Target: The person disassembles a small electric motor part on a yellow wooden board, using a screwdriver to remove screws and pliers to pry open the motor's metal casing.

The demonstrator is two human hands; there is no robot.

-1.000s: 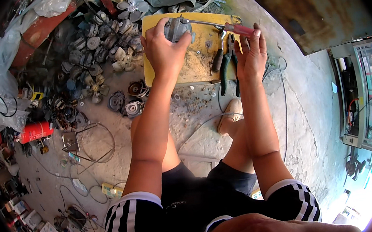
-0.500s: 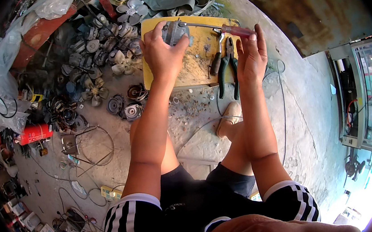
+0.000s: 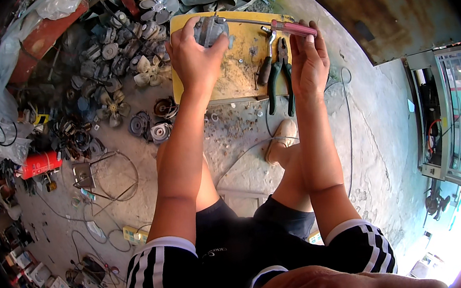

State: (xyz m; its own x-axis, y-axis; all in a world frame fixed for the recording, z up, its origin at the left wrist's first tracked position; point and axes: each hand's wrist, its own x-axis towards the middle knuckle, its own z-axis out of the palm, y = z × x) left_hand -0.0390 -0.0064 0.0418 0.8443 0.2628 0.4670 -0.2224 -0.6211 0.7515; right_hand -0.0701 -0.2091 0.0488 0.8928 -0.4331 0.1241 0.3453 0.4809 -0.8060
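A small grey metal motor (image 3: 212,32) is gripped by my left hand (image 3: 194,58) over the far left part of a yellow board (image 3: 235,82). My right hand (image 3: 309,61) holds a screwdriver (image 3: 292,28) by its reddish clear handle. Its shaft runs left, and the tip meets the right side of the motor. Below the screwdriver lie pliers (image 3: 277,81) with dark green handles, their jaws pointing away from me. Beside them is a dark-handled tool (image 3: 265,68) with a shiny metal end, partly under the screwdriver.
Heaped motors and fan parts cover the floor left of the board, among them a pale fan blade (image 3: 149,71). A red cylinder (image 3: 41,164) lies farther left. Cables (image 3: 349,127) trail over the concrete. A rusty panel (image 3: 384,7) overhangs the far right, near a glass-fronted cabinet (image 3: 450,117).
The screwdriver handle has turned in my right fingers and now shows more plainly. The whole scene sits slightly higher and to the left in view. Both hands keep their holds.
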